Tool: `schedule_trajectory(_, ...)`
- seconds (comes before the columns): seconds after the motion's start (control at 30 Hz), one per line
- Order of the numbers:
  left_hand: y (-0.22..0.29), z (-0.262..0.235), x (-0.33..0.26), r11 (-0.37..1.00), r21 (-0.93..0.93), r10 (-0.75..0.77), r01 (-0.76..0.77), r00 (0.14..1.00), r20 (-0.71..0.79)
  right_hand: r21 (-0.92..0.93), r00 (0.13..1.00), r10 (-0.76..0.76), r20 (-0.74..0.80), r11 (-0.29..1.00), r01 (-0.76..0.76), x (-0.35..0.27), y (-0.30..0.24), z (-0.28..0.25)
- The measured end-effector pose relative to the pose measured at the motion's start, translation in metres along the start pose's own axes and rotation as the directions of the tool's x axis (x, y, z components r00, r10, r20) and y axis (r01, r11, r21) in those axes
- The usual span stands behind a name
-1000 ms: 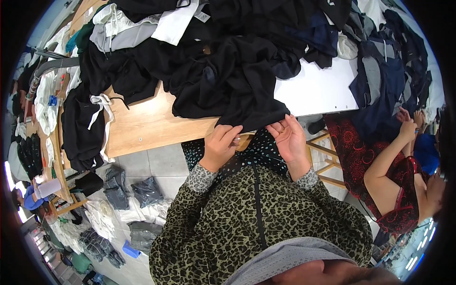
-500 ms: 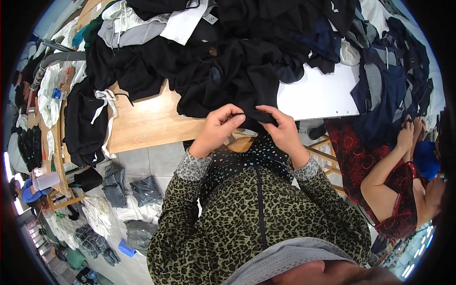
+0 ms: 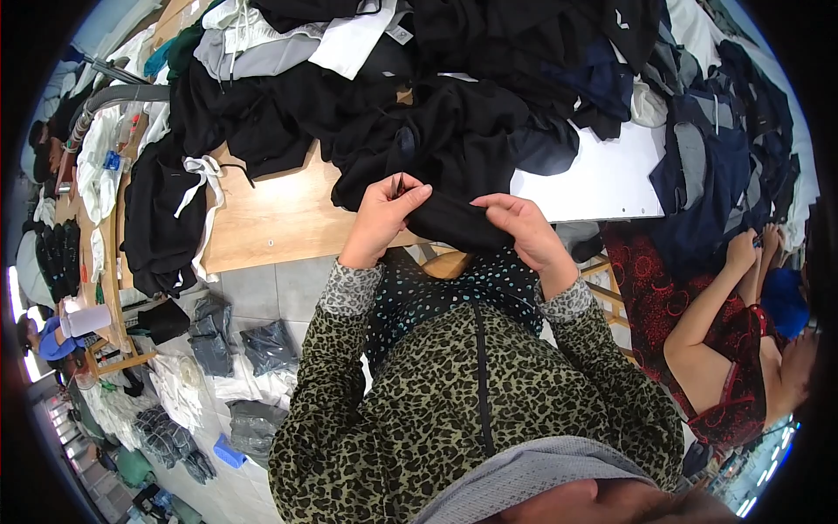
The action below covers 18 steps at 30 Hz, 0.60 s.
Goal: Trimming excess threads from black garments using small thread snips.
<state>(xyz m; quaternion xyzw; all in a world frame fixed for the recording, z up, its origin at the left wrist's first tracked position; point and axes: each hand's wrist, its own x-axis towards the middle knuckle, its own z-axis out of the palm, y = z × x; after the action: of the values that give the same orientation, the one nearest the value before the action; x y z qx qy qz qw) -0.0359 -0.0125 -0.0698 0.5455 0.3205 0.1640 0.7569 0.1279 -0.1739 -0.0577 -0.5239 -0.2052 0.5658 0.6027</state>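
Observation:
A black garment (image 3: 458,140) lies bunched at the table's near edge, and part of it is stretched between my hands over my lap. My left hand (image 3: 384,217) is closed, thumb against fingers, on the left end of that stretch. A small dark pointed bit sticks up above its fingers; whether it is a cloth fold or a tool cannot be made out. My right hand (image 3: 528,231) pinches the right end of the same cloth, thumb and forefinger along its upper edge.
Black, grey and white clothes heap the wooden table (image 3: 288,229), beside a white board (image 3: 607,179). A co-worker in a red-patterned outfit (image 3: 633,288) sits at right, near hanging navy garments (image 3: 716,192). Bagged clothes (image 3: 268,348) and a blue object (image 3: 229,451) lie on the tiled floor.
My hands have moved apart, the left one leftward, and the cloth between them is now spread wider. The dark pointed bit now shows above my left fingers.

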Motion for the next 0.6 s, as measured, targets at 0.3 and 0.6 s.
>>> schedule_trajectory(0.3,0.002,0.005,0.000,0.998,0.041,0.040,-0.039,0.999,-0.027,0.137,0.982,-0.110,-0.156,0.982,0.132,0.009,0.014,-0.005)
schedule_trajectory(0.6,0.002,0.005,0.010,0.981,0.123,0.152,-0.148,0.988,-0.021,0.059,0.994,-0.076,-0.080,0.995,0.081,0.005,0.000,0.000)
